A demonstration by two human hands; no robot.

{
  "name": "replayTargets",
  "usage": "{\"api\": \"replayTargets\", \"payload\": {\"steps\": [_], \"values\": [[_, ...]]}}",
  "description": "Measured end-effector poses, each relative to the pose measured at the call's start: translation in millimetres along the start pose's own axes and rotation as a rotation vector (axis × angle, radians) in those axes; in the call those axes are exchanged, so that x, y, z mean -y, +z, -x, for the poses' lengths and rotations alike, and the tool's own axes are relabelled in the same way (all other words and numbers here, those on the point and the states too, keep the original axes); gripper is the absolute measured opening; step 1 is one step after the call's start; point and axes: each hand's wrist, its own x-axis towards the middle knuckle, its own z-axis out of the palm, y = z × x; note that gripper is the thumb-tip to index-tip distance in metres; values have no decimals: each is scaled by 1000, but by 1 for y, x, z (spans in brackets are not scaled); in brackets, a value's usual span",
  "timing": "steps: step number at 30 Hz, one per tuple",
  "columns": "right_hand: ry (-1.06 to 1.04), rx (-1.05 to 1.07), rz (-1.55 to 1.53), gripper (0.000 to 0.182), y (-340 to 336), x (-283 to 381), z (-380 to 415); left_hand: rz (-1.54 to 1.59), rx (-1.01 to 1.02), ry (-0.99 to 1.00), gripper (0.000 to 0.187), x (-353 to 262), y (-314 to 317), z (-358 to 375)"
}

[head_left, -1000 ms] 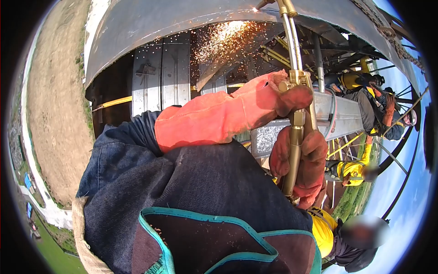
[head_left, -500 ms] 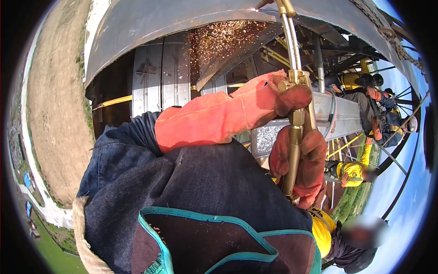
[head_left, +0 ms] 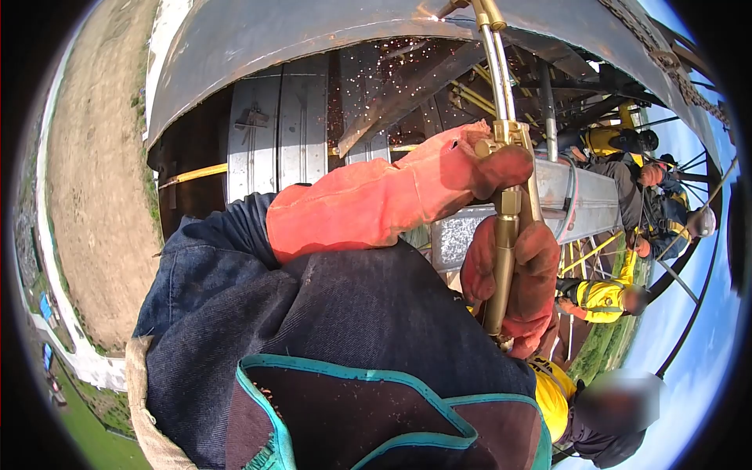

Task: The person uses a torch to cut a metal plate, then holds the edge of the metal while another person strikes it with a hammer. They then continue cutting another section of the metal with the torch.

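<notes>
Torch (head_left: 505,244), clasped in the fingers (head_left: 539,247) of both gloved hands (head_left: 505,168) (head_left: 533,294), crosses the metal plate's edge (head_left: 384,34) beside open gaps (head_left: 335,90).

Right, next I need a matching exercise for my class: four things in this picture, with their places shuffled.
1. Long brass-coloured metal torch
2. Large curved grey metal plate
3. Brownish linked metal chain
4. Dark brown teal-edged cloth

A. Upper right
B. Bottom centre
C. In both gloved hands
D. Spanning the top

Pairs: 1-C, 2-D, 3-A, 4-B
</notes>
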Motion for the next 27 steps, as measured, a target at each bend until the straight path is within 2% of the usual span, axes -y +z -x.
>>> {"api": "replayTargets", "payload": {"steps": [2, 11, 17, 20, 27], "values": [[-16, 6, -21, 36, -1, 0, 0, 39, 8, 5, 31, 1, 2, -1], [-24, -11, -16, 34, 6, 3, 0, -100, -56, 8, 30, 6, 0, -3], [24, -47, -66, 36, 4, 3, -1, 28, -35, 27, 26, 9, -1, -3], [30, -56, -64, 37, 8, 4, 0, 34, -35, 26, 39, 5, 0, -1], [-8, -21, -74, 37, 7, 1, 1, 109, -12, 17, 26, 12, -1, -2]]}}
